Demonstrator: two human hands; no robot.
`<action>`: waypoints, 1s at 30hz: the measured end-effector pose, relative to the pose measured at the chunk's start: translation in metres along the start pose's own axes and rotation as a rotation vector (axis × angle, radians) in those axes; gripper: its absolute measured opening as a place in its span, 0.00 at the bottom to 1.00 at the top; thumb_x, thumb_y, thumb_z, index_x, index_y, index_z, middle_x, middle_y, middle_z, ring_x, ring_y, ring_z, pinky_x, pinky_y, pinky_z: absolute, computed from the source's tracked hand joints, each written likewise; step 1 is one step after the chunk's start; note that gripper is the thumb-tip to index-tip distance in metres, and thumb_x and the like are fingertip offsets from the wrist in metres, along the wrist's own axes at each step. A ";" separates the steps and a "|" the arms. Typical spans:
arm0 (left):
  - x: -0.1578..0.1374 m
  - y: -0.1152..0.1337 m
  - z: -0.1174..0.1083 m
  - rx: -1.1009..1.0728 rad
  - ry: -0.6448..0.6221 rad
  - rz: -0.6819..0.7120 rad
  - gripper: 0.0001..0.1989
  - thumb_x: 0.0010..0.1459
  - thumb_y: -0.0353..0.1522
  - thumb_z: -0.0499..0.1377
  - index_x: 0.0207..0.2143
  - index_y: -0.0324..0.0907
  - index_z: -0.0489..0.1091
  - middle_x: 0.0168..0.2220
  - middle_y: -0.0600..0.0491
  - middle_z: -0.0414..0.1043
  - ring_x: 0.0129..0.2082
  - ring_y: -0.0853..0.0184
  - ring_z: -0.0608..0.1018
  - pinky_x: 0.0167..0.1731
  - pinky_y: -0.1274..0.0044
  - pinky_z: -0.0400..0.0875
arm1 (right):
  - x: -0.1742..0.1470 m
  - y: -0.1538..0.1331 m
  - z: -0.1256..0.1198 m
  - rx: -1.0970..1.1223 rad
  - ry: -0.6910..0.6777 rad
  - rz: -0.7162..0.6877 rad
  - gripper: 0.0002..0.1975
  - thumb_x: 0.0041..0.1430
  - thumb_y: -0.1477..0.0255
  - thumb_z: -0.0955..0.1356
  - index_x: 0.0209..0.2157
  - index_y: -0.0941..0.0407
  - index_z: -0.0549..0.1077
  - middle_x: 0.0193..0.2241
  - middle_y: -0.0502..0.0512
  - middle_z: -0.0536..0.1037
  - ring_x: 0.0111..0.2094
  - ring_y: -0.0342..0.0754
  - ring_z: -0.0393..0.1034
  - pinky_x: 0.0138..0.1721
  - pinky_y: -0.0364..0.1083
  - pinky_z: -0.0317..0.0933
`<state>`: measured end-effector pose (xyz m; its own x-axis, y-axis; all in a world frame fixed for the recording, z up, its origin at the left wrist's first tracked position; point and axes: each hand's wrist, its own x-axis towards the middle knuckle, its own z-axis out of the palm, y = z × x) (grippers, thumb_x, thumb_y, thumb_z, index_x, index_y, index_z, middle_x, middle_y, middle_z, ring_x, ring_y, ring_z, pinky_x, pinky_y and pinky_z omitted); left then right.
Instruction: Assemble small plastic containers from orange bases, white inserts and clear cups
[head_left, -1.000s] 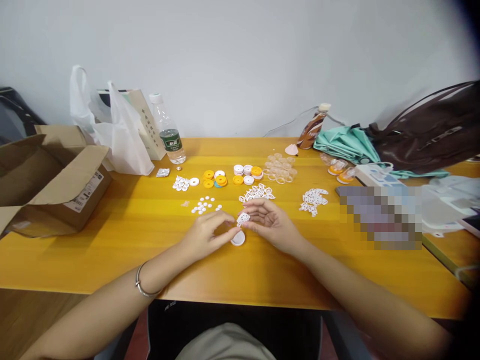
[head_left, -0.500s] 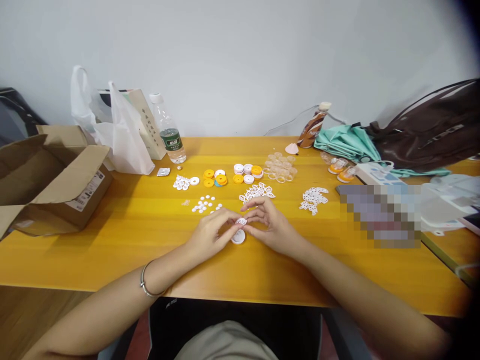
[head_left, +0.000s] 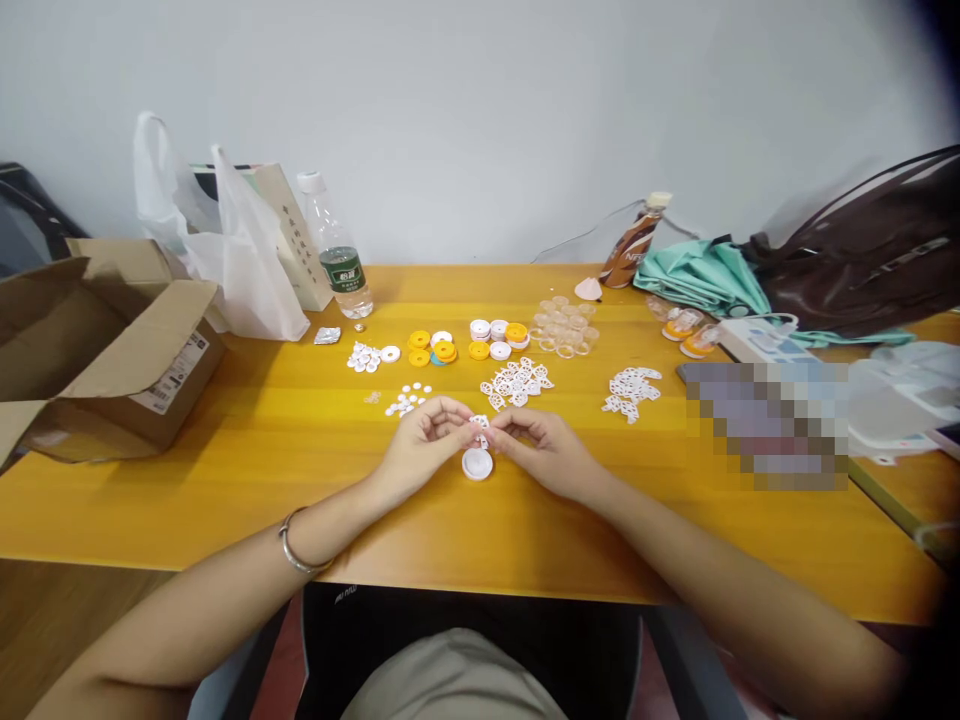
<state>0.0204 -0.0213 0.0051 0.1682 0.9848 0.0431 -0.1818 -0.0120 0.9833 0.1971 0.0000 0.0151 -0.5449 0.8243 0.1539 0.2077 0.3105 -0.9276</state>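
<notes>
Lying flat on the wooden table [head_left: 420, 545], near its front edge: white round dish [head_left: 477, 464]. Held just beyond the dish, between the fingertips of both hands: white cut-out piece [head_left: 480, 421], partly covered by the thumbs. For left hand [head_left: 429, 440], to the left of the dish: curled inward, thumb and fingertips brought together in a pinch on the piece, remaining fingers loosely bent. For right hand [head_left: 547, 448], to the right of the dish: likewise pinched onto the piece, remaining fingers bent. Too small to tell: exact contact of each fingertip.

Spread beyond the dish, slightly to its right: pile of cut-outs [head_left: 517, 382]. Grouped well to the right of the dish: second pile of cut-outs [head_left: 632, 392]. Scattered beyond and left of the dish, near the left hand: small white discs [head_left: 407, 399]. Placed farther beyond the dish in two groups, partly stacked: orange and white wheels [head_left: 499, 340]. Clustered farther beyond and right of the dish: clear rings [head_left: 564, 326]. Heaped farther beyond and left of the dish: white buttons [head_left: 364, 357]. Standing well to the left of the dish, flaps spread: cardboard box [head_left: 172, 345].
</notes>
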 end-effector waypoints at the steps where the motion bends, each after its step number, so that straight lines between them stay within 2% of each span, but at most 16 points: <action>1: 0.000 0.001 0.000 0.009 -0.012 0.009 0.12 0.47 0.33 0.65 0.32 0.37 0.68 0.26 0.55 0.73 0.27 0.74 0.75 0.31 0.82 0.70 | 0.000 0.000 0.000 -0.013 0.000 -0.004 0.12 0.57 0.64 0.64 0.29 0.58 0.72 0.27 0.52 0.75 0.28 0.43 0.68 0.32 0.42 0.62; 9: -0.001 0.003 0.000 0.142 -0.021 0.055 0.11 0.48 0.34 0.64 0.31 0.36 0.70 0.26 0.54 0.73 0.26 0.73 0.74 0.30 0.80 0.71 | -0.001 0.003 0.005 -0.047 0.027 -0.028 0.13 0.56 0.64 0.65 0.26 0.59 0.70 0.23 0.51 0.73 0.26 0.42 0.65 0.29 0.42 0.60; 14: -0.002 0.006 -0.001 0.161 -0.029 0.091 0.10 0.48 0.34 0.63 0.31 0.36 0.70 0.26 0.54 0.72 0.26 0.73 0.74 0.30 0.81 0.70 | 0.000 0.002 0.001 0.002 -0.043 -0.006 0.14 0.56 0.61 0.64 0.29 0.58 0.70 0.26 0.52 0.73 0.27 0.43 0.66 0.31 0.43 0.61; 16: -0.001 0.006 -0.004 0.151 -0.010 0.120 0.10 0.49 0.34 0.63 0.31 0.37 0.69 0.26 0.54 0.72 0.26 0.73 0.74 0.31 0.80 0.71 | -0.001 0.003 -0.004 -0.046 -0.061 -0.009 0.15 0.53 0.60 0.67 0.35 0.58 0.68 0.29 0.53 0.72 0.30 0.44 0.65 0.33 0.44 0.62; 20: 0.002 0.006 -0.011 0.148 0.044 0.141 0.09 0.51 0.35 0.61 0.32 0.37 0.69 0.27 0.54 0.73 0.26 0.73 0.75 0.32 0.80 0.71 | -0.005 0.009 -0.003 -0.306 -0.085 -0.055 0.30 0.38 0.60 0.75 0.42 0.57 0.64 0.34 0.53 0.69 0.34 0.47 0.64 0.37 0.46 0.61; 22: 0.004 0.005 -0.013 0.147 0.060 0.155 0.09 0.51 0.34 0.61 0.33 0.38 0.69 0.27 0.54 0.73 0.26 0.73 0.75 0.32 0.80 0.72 | -0.006 0.012 0.003 -0.386 -0.125 -0.091 0.28 0.39 0.62 0.75 0.41 0.57 0.65 0.34 0.54 0.69 0.35 0.47 0.64 0.38 0.47 0.61; 27: 0.003 0.004 -0.010 0.143 0.023 0.188 0.08 0.52 0.33 0.61 0.33 0.38 0.69 0.28 0.54 0.73 0.27 0.74 0.75 0.33 0.80 0.71 | -0.004 0.016 0.010 -0.445 -0.176 -0.139 0.11 0.49 0.70 0.70 0.33 0.57 0.66 0.33 0.54 0.70 0.34 0.46 0.64 0.36 0.46 0.60; 30: 0.002 0.004 -0.009 0.154 0.017 0.201 0.08 0.52 0.33 0.61 0.33 0.38 0.69 0.28 0.54 0.73 0.27 0.73 0.75 0.33 0.80 0.71 | -0.003 0.015 0.008 -0.376 -0.160 -0.127 0.10 0.48 0.71 0.70 0.32 0.57 0.67 0.32 0.53 0.70 0.32 0.44 0.64 0.35 0.44 0.61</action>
<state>0.0113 -0.0175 0.0074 0.1267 0.9627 0.2392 -0.0601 -0.2332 0.9706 0.1952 -0.0019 -0.0020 -0.6984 0.6935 0.1769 0.3962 0.5805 -0.7114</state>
